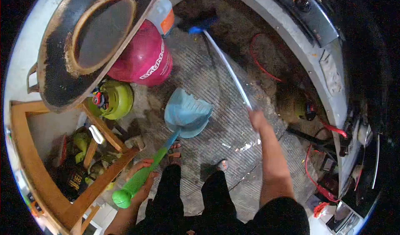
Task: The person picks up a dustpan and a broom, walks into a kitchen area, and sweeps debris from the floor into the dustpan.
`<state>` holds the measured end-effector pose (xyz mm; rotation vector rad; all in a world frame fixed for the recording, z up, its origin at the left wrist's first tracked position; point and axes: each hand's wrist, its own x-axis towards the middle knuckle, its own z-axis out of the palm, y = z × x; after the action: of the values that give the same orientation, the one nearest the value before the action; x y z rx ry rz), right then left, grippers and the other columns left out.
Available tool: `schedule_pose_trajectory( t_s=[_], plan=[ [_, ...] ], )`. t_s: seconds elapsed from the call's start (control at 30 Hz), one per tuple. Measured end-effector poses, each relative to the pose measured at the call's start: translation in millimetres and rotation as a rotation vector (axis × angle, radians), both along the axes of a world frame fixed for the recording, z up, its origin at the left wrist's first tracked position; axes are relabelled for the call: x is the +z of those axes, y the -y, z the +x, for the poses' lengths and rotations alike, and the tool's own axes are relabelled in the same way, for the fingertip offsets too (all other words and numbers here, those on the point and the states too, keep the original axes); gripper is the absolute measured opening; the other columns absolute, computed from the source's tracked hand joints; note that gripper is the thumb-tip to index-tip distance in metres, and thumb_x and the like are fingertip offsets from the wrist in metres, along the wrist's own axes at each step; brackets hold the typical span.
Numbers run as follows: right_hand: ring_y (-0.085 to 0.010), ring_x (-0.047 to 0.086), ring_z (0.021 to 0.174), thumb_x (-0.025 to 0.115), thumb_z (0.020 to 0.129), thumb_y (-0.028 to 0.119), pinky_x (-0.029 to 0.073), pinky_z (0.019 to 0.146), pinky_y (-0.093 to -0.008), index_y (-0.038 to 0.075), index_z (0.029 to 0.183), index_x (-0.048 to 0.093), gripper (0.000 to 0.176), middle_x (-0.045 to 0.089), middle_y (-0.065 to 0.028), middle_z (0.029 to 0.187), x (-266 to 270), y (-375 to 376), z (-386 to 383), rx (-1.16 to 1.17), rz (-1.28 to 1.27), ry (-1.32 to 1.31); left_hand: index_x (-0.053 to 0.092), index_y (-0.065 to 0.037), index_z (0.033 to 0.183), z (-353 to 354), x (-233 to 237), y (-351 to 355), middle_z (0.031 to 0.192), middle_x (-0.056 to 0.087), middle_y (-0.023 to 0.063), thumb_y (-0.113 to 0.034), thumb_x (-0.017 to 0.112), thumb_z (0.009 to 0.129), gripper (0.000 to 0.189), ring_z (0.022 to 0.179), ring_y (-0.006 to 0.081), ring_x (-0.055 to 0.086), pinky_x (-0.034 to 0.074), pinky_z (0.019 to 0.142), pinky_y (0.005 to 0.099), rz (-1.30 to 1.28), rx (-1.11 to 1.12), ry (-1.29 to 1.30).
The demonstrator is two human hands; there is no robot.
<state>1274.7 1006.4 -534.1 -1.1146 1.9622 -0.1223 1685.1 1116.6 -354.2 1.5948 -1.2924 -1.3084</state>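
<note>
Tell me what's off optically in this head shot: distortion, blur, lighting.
Head view: heavy fisheye with black corners, so straight edges curve; the broom stick smears with motion blur by the right hand; the dustpan in the left hand looks sharper; lighting is soft, with mild sheen on the pink gas cylinder.

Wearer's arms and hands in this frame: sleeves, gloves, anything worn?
No gloves on the left hand or the right hand, and no watch, ring or wristband is visible. Both forearms are uncovered. The right arm runs up into a black short sleeve at the upper arm. The left arm leaves the frame before any sleeve shows.
</note>
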Motion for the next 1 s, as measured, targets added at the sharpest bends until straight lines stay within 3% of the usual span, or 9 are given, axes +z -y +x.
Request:
schedule_pose_trajectory(
  t_s=[0.07,0.3,0.47,0.57,0.67,0.8,0.83,0.87,1.0],
  plan=[
    [-0.0377,0.051,0.06,0.038,0.087,0.035,0.041,0.063,-0.0446,-0.003,0.076,0.055,0.043,0.052,-0.0242,0.063,13,-112,-45,0.31,0.044,-0.256,0.048,-0.002,0.094,-1,4,4,0.1,0.052,0.0122,0.003,0.059,0.072,0.025,0.091,0.0215,0.053,0.049,0.073,0.0323,0.037,-0.021,0.03],
    [-0.0168,0.043,0.043,0.041,0.087,0.036,0.036,0.043,-0.033,0.002,0.06,0.051,0.045,0.046,-0.0081,0.048,289,-278,11,-0.29,0.398,-0.027,0.049,-0.004,0.097,-3,-11,-3,0.103,0.052,0.0117,0.008,0.057,0.07,0.031,0.097,0.0202,0.05,0.038,0.085,0.0304,0.043,-0.037,-0.143],
    [-0.0142,0.037,0.039,0.038,0.087,0.041,0.031,0.039,-0.0315,0.003,0.054,0.045,0.051,0.038,-0.0059,0.044,225,-234,26,-0.336,0.243,-0.043,0.05,-0.003,0.096,-16,-9,-6,0.102,0.052,0.0119,0.007,0.059,0.069,0.03,0.097,0.0197,0.05,0.038,0.084,0.0295,0.039,-0.08,-0.054],
    [-0.0427,0.051,0.066,0.042,0.084,0.041,0.04,0.06,-0.0398,-0.004,0.073,0.056,0.049,0.054,-0.0259,0.066,125,-154,20,-0.19,0.004,0.059,0.05,-0.003,0.094,-23,-1,-2,0.101,0.053,0.0117,0.007,0.059,0.068,0.03,0.096,0.0196,0.05,0.039,0.084,0.0293,0.017,-0.15,-0.038],
    [-0.033,0.057,0.059,0.034,0.086,0.047,0.044,0.058,-0.0403,-0.006,0.079,0.056,0.058,0.056,-0.0207,0.063,77,-107,32,-0.185,0.164,0.054,0.051,-0.003,0.094,-18,-7,-6,0.1,0.053,0.0115,0.006,0.06,0.067,0.03,0.096,0.0193,0.05,0.039,0.083,0.0293,-0.019,-0.223,-0.058],
    [-0.0337,0.057,0.058,0.033,0.086,0.047,0.046,0.057,-0.0405,-0.006,0.08,0.056,0.057,0.056,-0.0211,0.064,49,-230,22,0.092,0.002,-0.103,0.051,-0.004,0.097,-13,12,0,0.101,0.052,0.0108,0.004,0.062,0.066,0.034,0.097,0.0187,0.049,0.039,0.083,0.0299,-0.056,-0.338,0.073],
    [-0.0341,0.057,0.059,0.033,0.086,0.047,0.046,0.057,-0.0405,-0.005,0.079,0.055,0.057,0.056,-0.0217,0.065,74,-256,29,0.259,-0.218,-0.155,0.051,-0.004,0.097,-12,16,4,0.101,0.052,0.0108,0.004,0.062,0.066,0.034,0.097,0.0187,0.049,0.039,0.083,0.0299,-0.053,-0.356,0.066],
    [-0.0359,0.056,0.064,0.034,0.085,0.047,0.044,0.062,-0.0413,-0.004,0.073,0.056,0.056,0.056,-0.0233,0.067,107,-288,37,-0.25,0.332,-0.022,0.051,-0.004,0.098,-11,22,8,0.102,0.051,0.0105,0.003,0.063,0.066,0.035,0.093,0.0176,0.051,0.04,0.081,0.0294,-0.136,-0.423,0.15],
    [-0.027,0.052,0.058,0.036,0.082,0.053,0.041,0.058,-0.0388,-0.001,0.063,0.054,0.06,0.052,-0.0153,0.055,226,-402,74,-0.465,0.534,0.002,0.05,-0.005,0.101,6,24,9,0.109,0.048,0.0097,0.001,0.066,0.064,0.04,0.081,0.014,0.054,0.044,0.073,0.0269,0.08,-0.378,-0.037]
  ],
)
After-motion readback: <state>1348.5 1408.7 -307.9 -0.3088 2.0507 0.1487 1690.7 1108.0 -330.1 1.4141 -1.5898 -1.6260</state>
